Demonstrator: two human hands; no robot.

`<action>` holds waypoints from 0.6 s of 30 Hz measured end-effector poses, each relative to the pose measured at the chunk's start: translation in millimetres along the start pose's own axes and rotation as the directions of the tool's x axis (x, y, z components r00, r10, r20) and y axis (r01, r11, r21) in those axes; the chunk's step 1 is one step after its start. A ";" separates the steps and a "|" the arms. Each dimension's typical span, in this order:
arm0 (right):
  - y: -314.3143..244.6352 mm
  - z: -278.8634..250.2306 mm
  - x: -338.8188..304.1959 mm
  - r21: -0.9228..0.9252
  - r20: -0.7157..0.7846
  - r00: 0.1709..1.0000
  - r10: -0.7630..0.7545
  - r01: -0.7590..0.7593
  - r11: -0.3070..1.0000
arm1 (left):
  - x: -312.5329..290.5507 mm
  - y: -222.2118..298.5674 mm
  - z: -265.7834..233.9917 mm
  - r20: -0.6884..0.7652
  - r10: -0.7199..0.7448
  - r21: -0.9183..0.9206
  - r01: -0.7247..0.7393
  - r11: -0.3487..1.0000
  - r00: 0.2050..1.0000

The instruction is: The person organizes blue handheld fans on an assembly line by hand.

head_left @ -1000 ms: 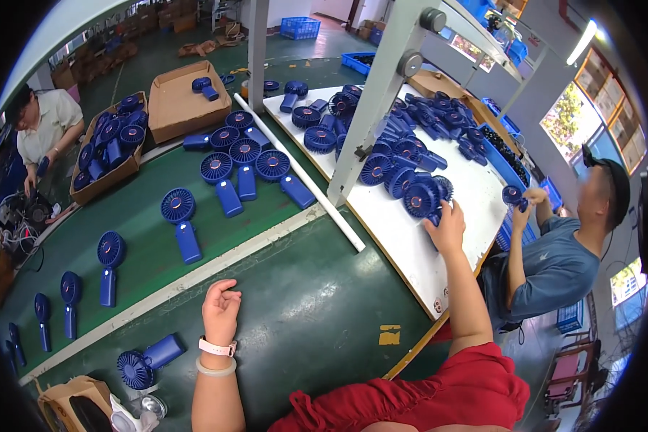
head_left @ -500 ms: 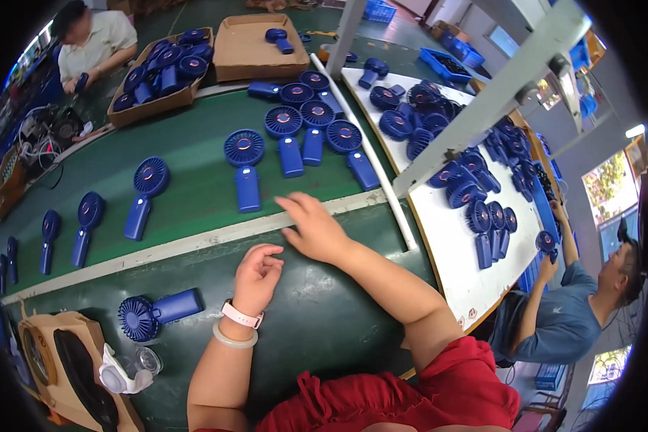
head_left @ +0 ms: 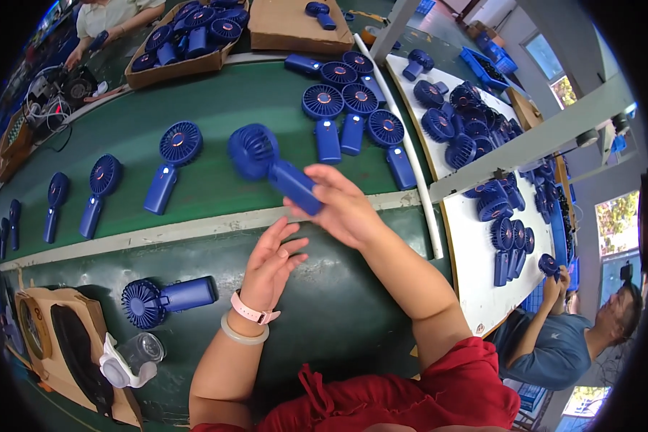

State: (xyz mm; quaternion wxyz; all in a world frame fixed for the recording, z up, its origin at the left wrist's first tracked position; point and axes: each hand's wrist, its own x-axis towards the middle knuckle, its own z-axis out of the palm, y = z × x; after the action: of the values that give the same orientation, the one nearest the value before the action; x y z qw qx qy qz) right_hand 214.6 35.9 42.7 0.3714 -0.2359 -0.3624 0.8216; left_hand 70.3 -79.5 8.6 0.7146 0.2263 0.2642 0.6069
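Observation:
My right hand grips a blue handheld fan by its handle, raised above the belt's near edge with its round head tilted up to the left. Just left of it, my left hand hovers with fingers apart and nothing in them. Several like fans stand in a row on the green belt, among them a near one. A cluster of fans gathers at the belt's right end. On the dark green table, another blue fan lies on its side, left of my left forearm.
A white rail and grey post stand at the belt's right end. Beyond, a white table bears many fans, with a co-worker beside it. Cardboard boxes sit behind the belt. A white-and-clear device lies left.
My right hand has taken hold of a fan from the belt and lifted it. My left hand's fingers have opened out. The view has shifted.

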 end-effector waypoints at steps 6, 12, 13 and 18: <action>13.1 -1.6 -69.4 0.394 0.199 0.948 0.249 -0.311 0.865 | 4.7 -7.5 2.8 0.208 0.028 -0.046 -0.019 0.999 0.978; 16.5 -12.5 -68.6 -0.151 -0.056 0.972 0.228 -0.234 0.960 | 5.5 -7.3 -1.8 0.212 0.032 0.004 -0.033 0.999 0.977; 10.7 -18.2 -61.7 -0.427 -0.061 0.982 0.177 -0.186 0.885 | 5.2 -7.0 -1.8 0.184 0.037 0.016 -0.041 0.999 0.982; -10.0 -48.5 0.8 -0.988 0.023 0.877 -0.480 0.092 0.121 | 4.6 -10.8 2.1 0.135 0.007 -0.008 -0.006 1.000 0.991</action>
State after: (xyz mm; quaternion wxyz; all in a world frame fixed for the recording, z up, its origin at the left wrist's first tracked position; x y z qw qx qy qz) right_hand 250.3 61.5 20.0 0.3385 -0.4633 -0.7753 0.2639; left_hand 80.3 -76.7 2.7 0.7297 0.2652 0.2120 0.5935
